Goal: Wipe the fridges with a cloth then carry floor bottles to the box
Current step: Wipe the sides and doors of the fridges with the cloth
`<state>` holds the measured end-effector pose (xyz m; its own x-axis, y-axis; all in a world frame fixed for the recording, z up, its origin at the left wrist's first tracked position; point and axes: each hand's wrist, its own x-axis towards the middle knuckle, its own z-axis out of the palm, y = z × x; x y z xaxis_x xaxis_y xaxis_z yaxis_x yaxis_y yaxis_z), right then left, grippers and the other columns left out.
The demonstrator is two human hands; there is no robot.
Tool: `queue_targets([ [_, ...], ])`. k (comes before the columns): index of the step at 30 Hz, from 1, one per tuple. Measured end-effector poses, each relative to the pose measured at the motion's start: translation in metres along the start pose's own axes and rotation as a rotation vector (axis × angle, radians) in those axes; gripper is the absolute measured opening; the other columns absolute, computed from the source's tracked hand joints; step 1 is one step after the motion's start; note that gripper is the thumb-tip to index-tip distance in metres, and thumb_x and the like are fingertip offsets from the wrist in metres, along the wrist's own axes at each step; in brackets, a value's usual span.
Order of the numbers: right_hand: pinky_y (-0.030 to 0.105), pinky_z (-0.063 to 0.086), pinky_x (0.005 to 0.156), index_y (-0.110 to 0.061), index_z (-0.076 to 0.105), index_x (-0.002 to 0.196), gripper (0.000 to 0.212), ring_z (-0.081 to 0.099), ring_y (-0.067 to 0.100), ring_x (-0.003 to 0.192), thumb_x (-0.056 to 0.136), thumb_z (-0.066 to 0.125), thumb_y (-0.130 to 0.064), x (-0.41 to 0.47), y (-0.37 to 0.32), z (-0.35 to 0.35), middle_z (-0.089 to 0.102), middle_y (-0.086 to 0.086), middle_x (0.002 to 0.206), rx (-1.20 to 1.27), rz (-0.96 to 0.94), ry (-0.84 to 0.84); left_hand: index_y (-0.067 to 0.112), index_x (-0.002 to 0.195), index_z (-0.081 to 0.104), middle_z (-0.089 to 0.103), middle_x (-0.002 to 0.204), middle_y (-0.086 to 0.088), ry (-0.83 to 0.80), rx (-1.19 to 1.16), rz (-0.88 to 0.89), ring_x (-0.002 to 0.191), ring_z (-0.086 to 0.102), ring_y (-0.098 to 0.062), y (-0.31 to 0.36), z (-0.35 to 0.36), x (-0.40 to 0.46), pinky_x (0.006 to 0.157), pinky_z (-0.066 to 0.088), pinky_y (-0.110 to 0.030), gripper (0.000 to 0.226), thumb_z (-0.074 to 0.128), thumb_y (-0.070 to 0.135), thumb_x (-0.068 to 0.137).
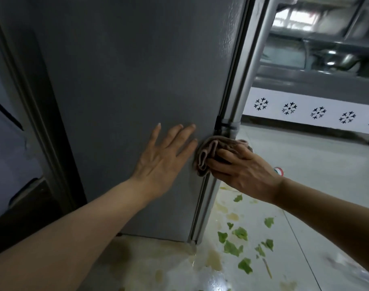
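Observation:
A tall grey fridge (120, 80) fills the middle of the view, seen from its side panel. My left hand (164, 156) lies flat on that panel with its fingers straight. My right hand (240, 166) grips a bunched brown cloth (208, 154) and presses it on the fridge's front corner, just below the silver door handle (248, 80). No bottles are in view.
A second dark appliance (15, 122) stands close on the left. The pale tiled floor (305, 164) on the right carries green leaf scraps (240, 234) and brownish wet stains. A chest freezer (305, 110) with snowflake marks runs along the back right.

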<state>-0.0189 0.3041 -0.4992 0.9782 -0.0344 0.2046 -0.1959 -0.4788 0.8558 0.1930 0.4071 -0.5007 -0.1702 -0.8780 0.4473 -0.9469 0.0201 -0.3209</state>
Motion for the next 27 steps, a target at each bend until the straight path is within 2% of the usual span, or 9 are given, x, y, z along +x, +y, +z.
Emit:
queue_targets([
  [3, 0.041, 0.031, 0.094, -0.023, 0.064, 0.114, 0.043, 0.045, 0.029, 0.12, 0.073, 0.064, -0.01, 0.009, 0.026, -0.015, 0.058, 0.0, 0.126, -0.006, 0.0, 0.048, 0.02, 0.148, 0.01, -0.01, 0.158, -0.005, 0.186, -0.001, -0.059, 0.144, -0.001, -0.024, -0.008, -0.031, 0.025, 0.113, -0.002, -0.054, 0.072, 0.046, 0.01, 0.086],
  [7, 0.039, 0.037, 0.094, -0.03, 0.063, 0.117, 0.055, 0.048, 0.026, 0.119, 0.067, 0.081, -0.022, 0.02, 0.054, -0.032, 0.056, -0.005, 0.129, -0.017, -0.006, -0.024, 0.023, 0.147, 0.005, -0.014, 0.154, -0.001, 0.198, -0.004, -0.111, 0.142, -0.005, -0.022, -0.016, -0.058, 0.048, 0.113, -0.002, -0.053, 0.076, 0.049, 0.012, 0.087],
  [10, 0.04, 0.042, 0.096, -0.034, 0.061, 0.12, 0.069, 0.049, 0.026, 0.121, 0.057, 0.087, -0.025, 0.024, 0.065, -0.041, 0.056, -0.006, 0.13, -0.005, -0.005, -0.077, 0.023, 0.145, 0.016, 0.003, 0.154, -0.002, 0.213, 0.006, -0.094, 0.14, 0.004, -0.022, -0.021, -0.071, 0.053, 0.112, 0.002, -0.051, 0.074, 0.054, 0.012, 0.083],
  [13, 0.043, 0.048, 0.096, -0.034, 0.062, 0.12, 0.073, 0.053, 0.027, 0.12, 0.053, 0.087, -0.021, 0.026, 0.078, -0.046, 0.058, -0.004, 0.129, 0.025, -0.019, -0.077, 0.017, 0.137, 0.037, 0.026, 0.151, -0.007, 0.277, 0.01, -0.089, 0.135, 0.02, -0.025, -0.03, -0.089, 0.059, 0.11, 0.016, -0.053, 0.076, 0.067, 0.006, 0.068],
  [16, 0.044, 0.048, 0.095, -0.035, 0.056, 0.125, 0.071, 0.053, 0.027, 0.121, 0.061, 0.084, -0.019, 0.029, 0.097, -0.054, 0.056, -0.003, 0.131, 0.002, 0.023, -0.084, 0.014, 0.132, 0.044, 0.032, 0.149, -0.011, 0.31, -0.004, -0.087, 0.134, 0.029, -0.029, -0.04, -0.107, 0.071, 0.109, 0.021, -0.055, 0.075, 0.069, 0.002, 0.063],
  [19, 0.044, 0.048, 0.096, -0.036, 0.055, 0.126, 0.065, 0.051, 0.026, 0.123, 0.068, 0.079, -0.019, 0.034, 0.124, -0.065, 0.053, -0.004, 0.135, -0.052, 0.037, -0.064, 0.013, 0.135, 0.041, 0.024, 0.153, -0.013, 0.374, -0.041, -0.103, 0.138, 0.025, -0.031, -0.048, -0.125, 0.087, 0.11, 0.017, -0.056, 0.073, 0.063, 0.002, 0.067],
  [22, 0.047, 0.048, 0.093, -0.032, 0.055, 0.125, 0.052, 0.05, 0.028, 0.121, 0.078, 0.065, -0.013, 0.04, 0.156, -0.078, 0.056, -0.004, 0.131, -0.035, 0.061, 0.075, 0.012, 0.139, 0.035, 0.021, 0.154, -0.013, 0.429, -0.064, -0.127, 0.139, 0.023, -0.032, -0.056, -0.146, 0.107, 0.109, 0.017, -0.056, 0.074, 0.059, 0.004, 0.069],
  [27, 0.05, 0.047, 0.094, -0.028, 0.053, 0.123, 0.044, 0.04, 0.028, 0.118, 0.083, 0.048, -0.011, 0.047, 0.196, -0.097, 0.057, -0.002, 0.128, -0.061, 0.045, 0.191, 0.013, 0.141, 0.033, 0.039, 0.144, -0.01, 0.417, -0.109, -0.139, 0.133, 0.035, -0.028, -0.062, -0.164, 0.126, 0.11, 0.019, -0.052, 0.07, 0.057, 0.009, 0.075],
])
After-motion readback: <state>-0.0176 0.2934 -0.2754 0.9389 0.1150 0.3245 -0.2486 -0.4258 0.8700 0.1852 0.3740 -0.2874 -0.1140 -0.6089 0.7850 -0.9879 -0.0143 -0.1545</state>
